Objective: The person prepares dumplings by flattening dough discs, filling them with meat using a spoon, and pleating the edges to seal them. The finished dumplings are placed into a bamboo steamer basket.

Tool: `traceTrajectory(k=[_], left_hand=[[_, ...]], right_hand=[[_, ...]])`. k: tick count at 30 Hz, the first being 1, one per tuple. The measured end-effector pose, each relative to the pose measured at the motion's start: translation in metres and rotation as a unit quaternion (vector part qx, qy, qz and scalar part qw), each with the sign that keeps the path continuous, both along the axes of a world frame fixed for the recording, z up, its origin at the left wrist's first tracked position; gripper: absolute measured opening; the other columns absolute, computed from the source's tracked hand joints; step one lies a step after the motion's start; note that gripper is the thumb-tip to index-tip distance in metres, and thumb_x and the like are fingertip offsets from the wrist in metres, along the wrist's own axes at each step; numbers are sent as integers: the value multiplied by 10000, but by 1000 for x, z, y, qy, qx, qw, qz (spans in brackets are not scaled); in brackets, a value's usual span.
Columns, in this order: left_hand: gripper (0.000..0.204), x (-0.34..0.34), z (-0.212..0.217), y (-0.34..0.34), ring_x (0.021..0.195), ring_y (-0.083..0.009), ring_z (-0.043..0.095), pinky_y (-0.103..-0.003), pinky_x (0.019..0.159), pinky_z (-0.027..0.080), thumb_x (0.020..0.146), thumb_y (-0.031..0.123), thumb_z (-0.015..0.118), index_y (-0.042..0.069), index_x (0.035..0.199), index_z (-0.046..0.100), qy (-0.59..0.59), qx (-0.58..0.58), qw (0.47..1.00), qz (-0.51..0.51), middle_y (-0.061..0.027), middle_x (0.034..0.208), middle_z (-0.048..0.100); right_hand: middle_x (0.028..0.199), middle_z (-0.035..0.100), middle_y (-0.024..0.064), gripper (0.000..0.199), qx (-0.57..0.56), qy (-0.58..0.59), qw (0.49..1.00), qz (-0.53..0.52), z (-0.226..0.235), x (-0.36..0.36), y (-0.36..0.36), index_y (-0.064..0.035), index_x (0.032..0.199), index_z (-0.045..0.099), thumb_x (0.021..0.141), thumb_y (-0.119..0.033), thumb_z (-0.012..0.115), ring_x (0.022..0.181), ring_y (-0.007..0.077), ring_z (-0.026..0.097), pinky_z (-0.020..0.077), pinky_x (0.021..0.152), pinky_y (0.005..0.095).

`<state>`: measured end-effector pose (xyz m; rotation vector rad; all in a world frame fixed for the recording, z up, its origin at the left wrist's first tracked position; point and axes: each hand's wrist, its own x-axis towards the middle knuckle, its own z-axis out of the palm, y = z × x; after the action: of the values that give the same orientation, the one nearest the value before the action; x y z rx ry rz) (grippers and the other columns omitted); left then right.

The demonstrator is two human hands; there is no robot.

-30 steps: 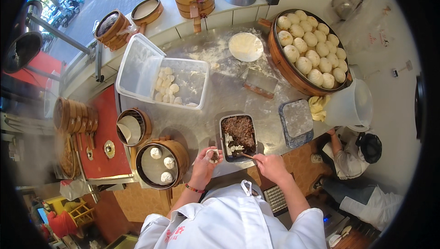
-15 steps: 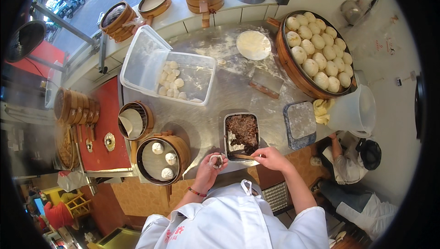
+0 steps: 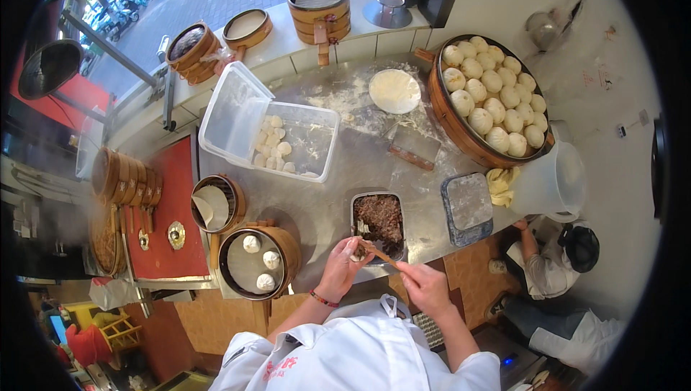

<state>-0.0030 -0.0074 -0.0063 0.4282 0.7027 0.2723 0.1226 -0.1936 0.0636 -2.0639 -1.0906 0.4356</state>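
Observation:
My left hand (image 3: pixel 340 270) cups a small dough wrapper (image 3: pixel 358 254), its fingers curled round it and partly hiding it. In my right hand (image 3: pixel 427 289) is a wooden filling spatula (image 3: pixel 386 258), gripped by its handle; the tip reaches over to the wrapper. Just beyond both hands stands a rectangular metal tray (image 3: pixel 403 209) of dark, chopped filling (image 3: pixel 379 219), its near left part scraped down to the metal. To the left, a round bamboo steamer (image 3: pixel 290 253) holds three pleated white buns, one of them a bun (image 3: pixel 271 259) at its right side.
A lidded plastic box (image 3: pixel 330 147) holds several dough rounds. A large steamer (image 3: pixel 461 135) full of buns stands far right, near a plastic pitcher (image 3: pixel 561 178). A dough scraper (image 3: pixel 412 157), floury plate (image 3: pixel 394 91) and flat scale (image 3: pixel 468 207) lie on the metal table. Co-workers sit low right.
My right hand has brought the spatula up from the tray to the wrapper. My left hand has shifted slightly right, toward the tray. The whole view has tilted a little.

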Motion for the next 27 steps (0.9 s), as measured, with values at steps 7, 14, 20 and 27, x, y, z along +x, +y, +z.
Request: traceTrajectory(k=[7,14,20,27], left_hand=[[266,21,3,-4,1235,-330,576,-445,1080,470,1036,199,544,6,1218,551,-69,-15,997,33,-162,1229,616],[258,21,1,-8,1278,-355,551,-425,1078,480,1034,162,535,14,1246,531,-58,3,995,81,-186,1272,596],[258,17,3,-3,1281,-346,548,-419,1069,486,1034,145,528,31,1266,516,-68,14,992,106,-184,1286,588],[268,22,-1,-15,1271,-346,552,-420,1050,494,1036,141,524,18,1273,505,-46,27,991,124,-189,1281,582]], right_hand=[[669,510,66,381,-4,-108,994,-33,-26,-43,2,-154,1224,692,846,-110,713,543,269,564,474,503,398],[765,643,84,330,77,45,991,-95,-30,-56,5,-71,1218,676,889,-55,693,595,207,612,495,553,337],[827,697,102,253,89,214,955,-187,-9,-54,-4,1,1167,677,916,-20,660,671,121,625,506,614,270],[841,698,143,270,47,33,993,-107,-22,-62,3,-45,1170,686,901,-31,669,680,209,668,524,626,324]])
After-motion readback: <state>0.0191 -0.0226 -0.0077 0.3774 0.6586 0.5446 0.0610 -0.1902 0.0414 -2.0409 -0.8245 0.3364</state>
